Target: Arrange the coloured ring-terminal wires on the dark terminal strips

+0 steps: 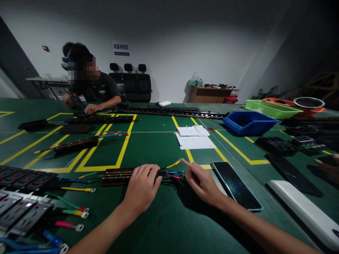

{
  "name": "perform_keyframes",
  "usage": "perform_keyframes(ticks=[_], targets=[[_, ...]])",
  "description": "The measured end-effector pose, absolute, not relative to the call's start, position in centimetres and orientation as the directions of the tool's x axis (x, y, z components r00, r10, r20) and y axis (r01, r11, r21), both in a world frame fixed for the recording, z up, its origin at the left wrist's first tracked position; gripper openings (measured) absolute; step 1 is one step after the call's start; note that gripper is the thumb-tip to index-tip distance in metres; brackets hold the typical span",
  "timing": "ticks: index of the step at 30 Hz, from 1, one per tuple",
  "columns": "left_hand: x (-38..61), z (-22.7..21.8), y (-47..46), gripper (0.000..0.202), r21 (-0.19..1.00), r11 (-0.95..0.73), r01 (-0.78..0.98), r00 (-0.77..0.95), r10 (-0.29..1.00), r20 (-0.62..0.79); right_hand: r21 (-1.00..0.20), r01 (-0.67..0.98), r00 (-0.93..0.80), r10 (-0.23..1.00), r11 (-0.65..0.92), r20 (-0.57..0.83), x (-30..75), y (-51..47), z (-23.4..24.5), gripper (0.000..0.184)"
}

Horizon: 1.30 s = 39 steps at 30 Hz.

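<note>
My left hand is closed over the right end of a dark strip with metal bars, which lies on the green table. From under its fingers several wires run out to the right. One, a yellow wire, ends in a ring terminal. Blue wires and a red wire lie just below it. My right hand points its index finger at that ring terminal, with the fingertip at or very close to it. Its thumb stands apart and the other fingers are bent; it holds nothing I can see.
Socket modules with ring-ended wires fill the near left. Another wired strip lies beyond. To the right are a phone, a white case and a blue bin. Papers lie ahead. Across the table a person holds a tool.
</note>
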<state>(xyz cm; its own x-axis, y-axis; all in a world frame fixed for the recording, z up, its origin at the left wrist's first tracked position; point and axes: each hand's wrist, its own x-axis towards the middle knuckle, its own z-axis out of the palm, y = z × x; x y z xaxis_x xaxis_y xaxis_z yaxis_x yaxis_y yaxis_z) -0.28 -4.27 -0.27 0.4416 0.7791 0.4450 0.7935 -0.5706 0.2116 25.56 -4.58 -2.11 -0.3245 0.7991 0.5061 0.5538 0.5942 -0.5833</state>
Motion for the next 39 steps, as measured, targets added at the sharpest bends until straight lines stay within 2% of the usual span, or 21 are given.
perform_keyframes(ticks=[3, 6, 21, 39], targets=[[-0.3, -0.3, -4.3, 0.026, 0.213, -0.57, 0.794, 0.443, 0.781, 0.441, -0.589, 0.552, -0.376, 0.806, 0.591, 0.456, 25.5, -4.5, -2.2, 0.06], [-0.2, -0.4, -4.3, 0.026, 0.21, -0.567, 0.797, 0.437, 0.78, 0.449, -0.6, 0.568, -0.374, 0.826, 0.564, 0.423, 25.5, -4.5, -2.2, 0.062], [-0.2, -0.3, -4.2, 0.025, 0.221, -0.561, 0.798, 0.43, 0.786, 0.444, -0.653, 0.58, -0.265, 0.871, 0.487, 0.414, 25.7, -3.8, -2.6, 0.043], [-0.3, -0.3, -4.3, 0.025, 0.225, -0.563, 0.795, 0.439, 0.791, 0.426, -0.657, 0.598, -0.262, 0.887, 0.458, 0.38, 25.8, -3.9, -3.1, 0.041]])
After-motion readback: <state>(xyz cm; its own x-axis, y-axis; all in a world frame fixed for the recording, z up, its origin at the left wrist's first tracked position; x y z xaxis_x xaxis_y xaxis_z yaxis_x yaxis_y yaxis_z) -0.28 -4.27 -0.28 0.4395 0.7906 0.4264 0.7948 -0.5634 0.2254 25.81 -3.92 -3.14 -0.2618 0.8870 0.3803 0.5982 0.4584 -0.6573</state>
